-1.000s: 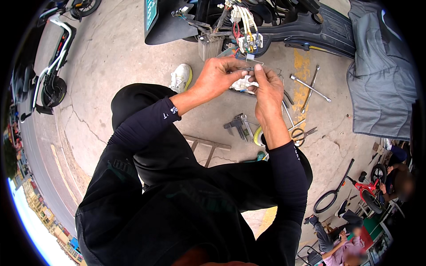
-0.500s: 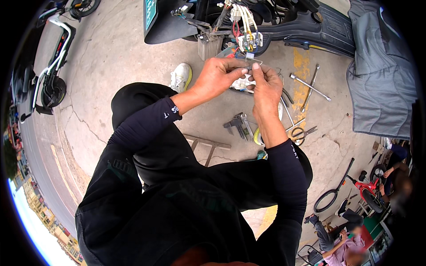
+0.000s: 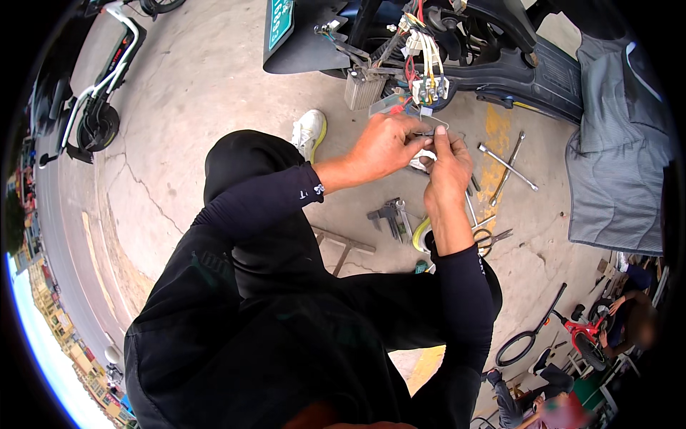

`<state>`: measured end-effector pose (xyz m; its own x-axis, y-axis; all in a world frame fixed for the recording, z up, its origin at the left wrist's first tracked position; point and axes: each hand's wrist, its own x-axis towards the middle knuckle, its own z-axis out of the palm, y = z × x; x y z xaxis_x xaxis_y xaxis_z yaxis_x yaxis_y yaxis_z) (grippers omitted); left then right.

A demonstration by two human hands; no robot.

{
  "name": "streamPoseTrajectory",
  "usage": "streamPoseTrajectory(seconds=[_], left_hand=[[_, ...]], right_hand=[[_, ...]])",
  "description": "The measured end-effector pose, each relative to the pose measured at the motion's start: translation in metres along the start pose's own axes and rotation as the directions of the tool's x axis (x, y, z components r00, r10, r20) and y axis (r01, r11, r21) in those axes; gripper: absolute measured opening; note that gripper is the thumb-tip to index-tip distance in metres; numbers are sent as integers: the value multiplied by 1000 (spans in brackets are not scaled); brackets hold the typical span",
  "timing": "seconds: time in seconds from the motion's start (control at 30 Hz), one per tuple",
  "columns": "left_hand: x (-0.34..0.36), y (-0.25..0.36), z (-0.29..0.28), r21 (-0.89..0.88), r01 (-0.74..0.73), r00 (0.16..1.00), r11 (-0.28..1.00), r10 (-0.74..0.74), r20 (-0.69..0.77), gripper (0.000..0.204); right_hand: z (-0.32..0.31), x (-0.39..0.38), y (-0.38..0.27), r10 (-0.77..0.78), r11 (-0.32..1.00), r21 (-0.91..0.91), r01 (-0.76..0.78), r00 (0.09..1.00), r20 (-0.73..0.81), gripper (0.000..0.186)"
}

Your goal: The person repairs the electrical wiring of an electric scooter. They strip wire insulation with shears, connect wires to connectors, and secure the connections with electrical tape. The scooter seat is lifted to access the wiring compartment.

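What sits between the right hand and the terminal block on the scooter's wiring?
In the head view, a small pale connector and a thin bent wire show between them.

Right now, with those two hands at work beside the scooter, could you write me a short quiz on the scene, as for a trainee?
1. True or false: in this view, the left hand and the right hand come together just below the white terminal block.

2. Where do the scissors lie in relation to the right forearm?
A) To its left
B) To its right
C) On top of it

3. Fill in the gap: the painted ground stripe by the crossed metal wrenches is ____ in colour.

Key:
1. True
2. B
3. Yellow
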<state>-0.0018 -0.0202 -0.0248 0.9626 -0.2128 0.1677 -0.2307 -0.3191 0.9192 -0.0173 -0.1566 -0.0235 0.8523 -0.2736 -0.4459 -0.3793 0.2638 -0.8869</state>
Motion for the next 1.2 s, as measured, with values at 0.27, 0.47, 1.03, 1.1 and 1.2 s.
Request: streamPoseTrajectory(seconds=[0.27,0.47,1.03,1.1,1.2], left_hand=[[5,6,0,34,52,998,998,-51,-30,16],[5,4,1,11,38,999,999,-37,-23,16],[2,-2,-2,-58,184,981,981,-179,70,18],[2,-3,-2,-72,160,986,985,-155,65,17],[2,-4,-1,-89,161,985,983,-156,70,17]], right_hand=[[4,-4,-8,27,997,69,-29,999,33,24],[2,-2,-7,28,999,27,-29,999,32,25],[3,2,-21,80,992,92,-82,997,23,22],[3,3,-19,74,994,84,-75,997,23,23],[2,4,-16,66,996,62,-68,997,29,25]])
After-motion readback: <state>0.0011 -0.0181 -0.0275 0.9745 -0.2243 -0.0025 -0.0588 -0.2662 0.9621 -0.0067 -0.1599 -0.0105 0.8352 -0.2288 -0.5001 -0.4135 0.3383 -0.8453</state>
